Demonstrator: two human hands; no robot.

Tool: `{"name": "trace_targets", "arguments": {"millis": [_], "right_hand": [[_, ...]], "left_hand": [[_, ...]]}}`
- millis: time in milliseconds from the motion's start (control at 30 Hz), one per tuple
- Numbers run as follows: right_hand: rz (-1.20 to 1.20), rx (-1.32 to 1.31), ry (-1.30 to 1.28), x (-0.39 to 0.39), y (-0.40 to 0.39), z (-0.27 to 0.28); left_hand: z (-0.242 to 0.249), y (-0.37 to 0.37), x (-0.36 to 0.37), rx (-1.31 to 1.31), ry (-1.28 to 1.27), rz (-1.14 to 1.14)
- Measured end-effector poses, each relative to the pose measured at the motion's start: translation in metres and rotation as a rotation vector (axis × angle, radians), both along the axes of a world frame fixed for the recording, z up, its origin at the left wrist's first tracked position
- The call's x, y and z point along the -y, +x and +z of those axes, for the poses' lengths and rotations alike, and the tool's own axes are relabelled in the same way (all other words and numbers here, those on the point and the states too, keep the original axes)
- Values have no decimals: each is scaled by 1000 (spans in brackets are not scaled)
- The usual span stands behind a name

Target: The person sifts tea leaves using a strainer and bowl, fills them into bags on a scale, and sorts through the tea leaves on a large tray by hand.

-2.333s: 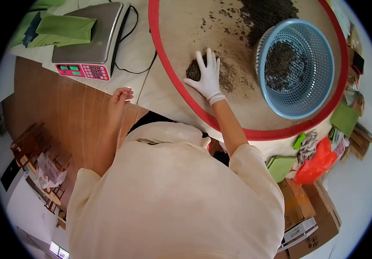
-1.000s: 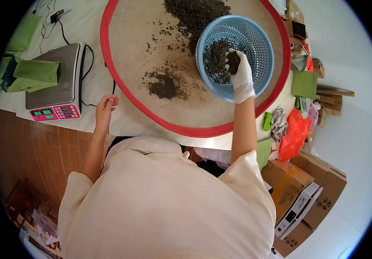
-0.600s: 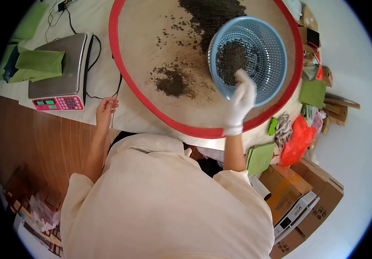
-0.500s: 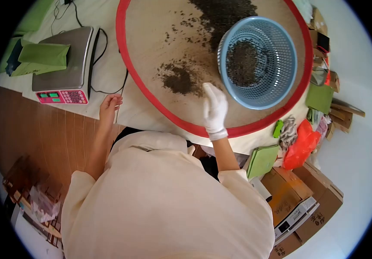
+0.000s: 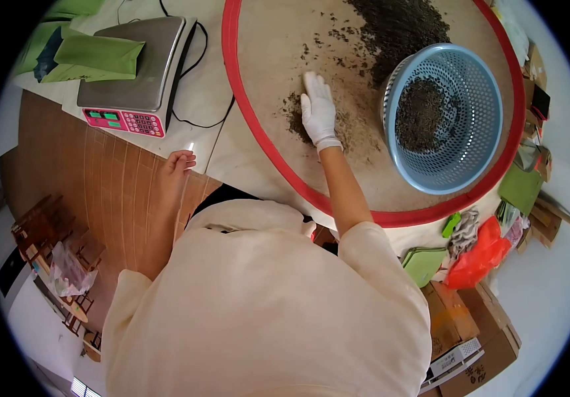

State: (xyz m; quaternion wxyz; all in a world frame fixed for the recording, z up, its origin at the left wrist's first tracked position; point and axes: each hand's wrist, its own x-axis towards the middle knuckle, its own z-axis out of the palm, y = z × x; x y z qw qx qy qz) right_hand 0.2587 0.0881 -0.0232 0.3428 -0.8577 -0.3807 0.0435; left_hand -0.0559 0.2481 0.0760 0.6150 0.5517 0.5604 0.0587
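My right hand [image 5: 319,114], in a white glove, lies flat with fingers stretched out on a round tan tray [image 5: 265,40] with a red rim. Beneath and beside it is a small heap of dark, crumbly tea-like leaves [image 5: 294,114], partly hidden by the glove. Right of the hand, a light blue perforated plastic basket [image 5: 490,132] stands tilted on the tray, with more dark leaves [image 5: 421,116] inside. My left hand [image 5: 178,163], bare, hovers by the table's front edge with its fingers curled together; a small pale glint shows at the fingertips, and I cannot tell what it is.
A larger dark leaf heap [image 5: 404,33] covers the tray's far side. Left of the tray, a digital scale [image 5: 133,63] bears a green bag [image 5: 96,56]; its black cable [image 5: 199,124] runs near the rim. A red plastic bag [image 5: 480,255] and cardboard boxes [image 5: 454,317] sit at right.
My gloved right hand has moved left and farther from me, from beside the basket onto the small heap. The view has shifted; my left hand stays curled near the table edge.
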Motion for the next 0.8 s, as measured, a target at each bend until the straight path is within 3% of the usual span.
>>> {"name": "trace_targets", "arguments": {"millis": [67, 200, 267, 367, 467, 533, 600, 633, 733, 800], "right_hand": [[324, -174, 73, 0, -2, 5], [520, -273, 81, 35, -20, 18], [538, -312, 64, 51, -20, 30], [258, -184, -17, 80, -19, 36], [251, -106, -190, 84, -31, 35], [264, -111, -161, 68, -35, 26], [324, 77, -283, 44, -33, 19], [318, 219, -270, 30, -29, 20], [396, 184, -349, 6, -13, 4], [409, 274, -258, -7, -4, -3]], "left_hand": [[-1, -3, 1, 15, 15, -3], [-4, -4, 3, 14, 13, 9], [-5, -2, 3, 21, 13, -5], [-12, -1, 3, 21, 1, -7], [-20, -1, 2, 22, -24, -17], [-19, -2, 3, 21, -14, -16], [-17, -3, 4, 16, -3, -16], [-15, -5, 4, 22, 3, -17], [-16, -13, 3, 28, 10, -9], [-14, -16, 4, 35, 8, 6]]}}
